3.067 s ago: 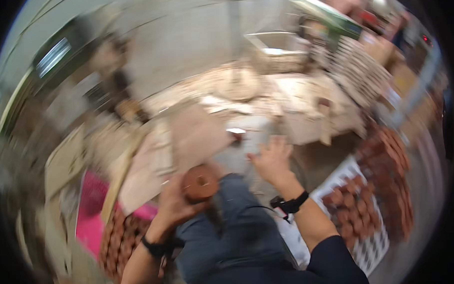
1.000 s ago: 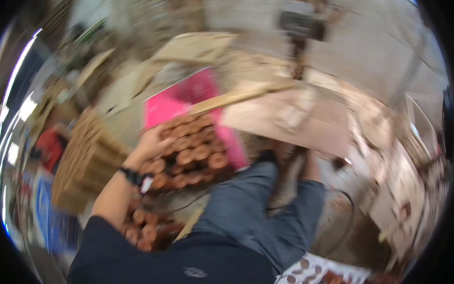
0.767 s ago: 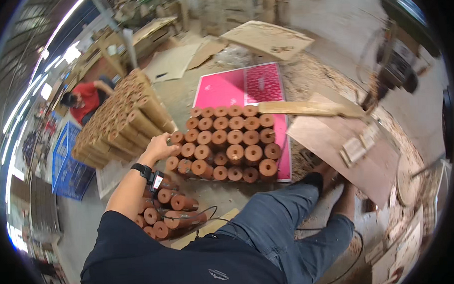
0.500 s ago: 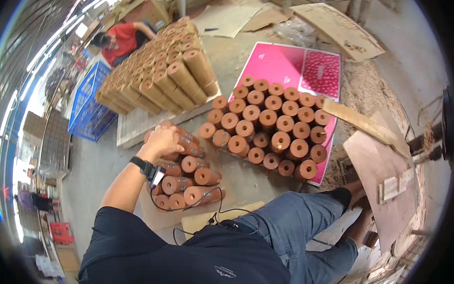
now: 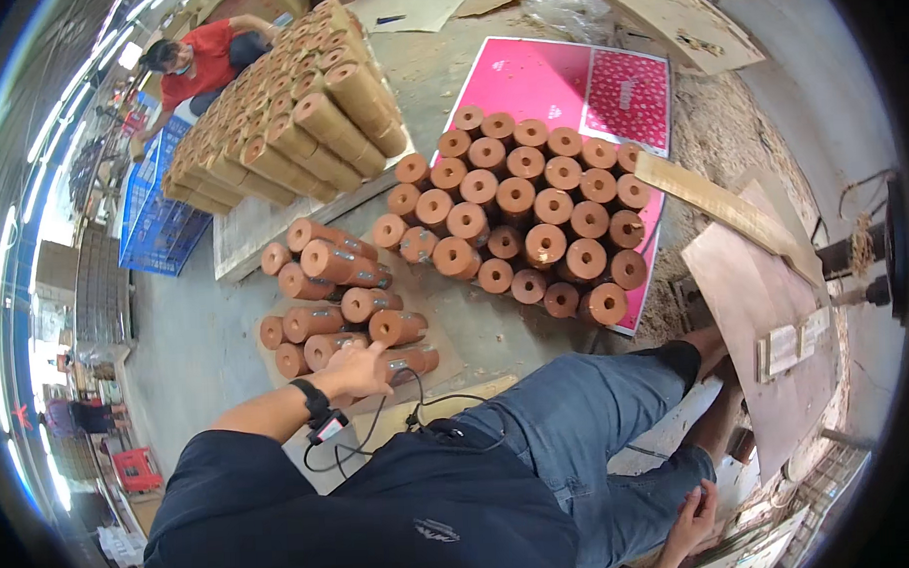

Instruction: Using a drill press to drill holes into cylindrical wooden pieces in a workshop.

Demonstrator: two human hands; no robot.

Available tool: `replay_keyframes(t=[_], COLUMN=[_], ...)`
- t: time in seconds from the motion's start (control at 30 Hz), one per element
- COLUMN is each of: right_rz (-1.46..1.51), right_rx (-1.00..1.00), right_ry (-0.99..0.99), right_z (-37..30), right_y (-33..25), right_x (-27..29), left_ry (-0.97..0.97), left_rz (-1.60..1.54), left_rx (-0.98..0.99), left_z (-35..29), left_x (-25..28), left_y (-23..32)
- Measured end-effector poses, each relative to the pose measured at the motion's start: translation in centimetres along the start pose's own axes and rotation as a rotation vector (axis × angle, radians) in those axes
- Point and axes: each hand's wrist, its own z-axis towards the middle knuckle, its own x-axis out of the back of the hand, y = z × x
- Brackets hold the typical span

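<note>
Block of upright reddish-brown cylinders (image 5: 516,197), centre holes facing up, rows packed close, overlapping the near side of the pink sheet (image 5: 542,76). Stack of tan-sided cylinders (image 5: 279,120) at upper left, on a low pallet (image 5: 238,253). Pinkish-brown board (image 5: 740,299) at right, near the shins. Co-worker in a red top (image 5: 206,57) crouched behind the tan stack, arm down by the blue crate (image 5: 157,214). Loose pile of the same reddish-brown cylinders (image 5: 336,265) lying on their sides between pallet and wearer, just left of the upright block. Light wooden strip (image 5: 722,210) reaches from the block's right corner across the board.

Left hand (image 5: 355,373): at the near end of the pile, fingers bent against the nearest cylinder (image 5: 414,361); can't tell if the grip is closed. Right hand (image 5: 693,518): beside the right knee, fingers loosely bent; can't tell if it holds anything. Black cable (image 5: 374,427) loops below the left wrist.
</note>
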Motion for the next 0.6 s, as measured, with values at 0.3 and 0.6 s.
replay_keyframes(t=[0.3, 0.6], right_rz=[0.216, 0.043], right_rx=[-0.145, -0.108], right_ry=[0.166, 0.302], right_z=[-1.7, -1.6], right_y=[-2.3, -2.2], right_x=[3.0, 6.0], left_ry=[0.585, 0.526], left_rz=[-0.056, -0.163], left_rx=[-0.720, -1.486], left_z=[-1.2, 7.3], left_x=[13.6, 17.2], left_y=[17.1, 51.3])
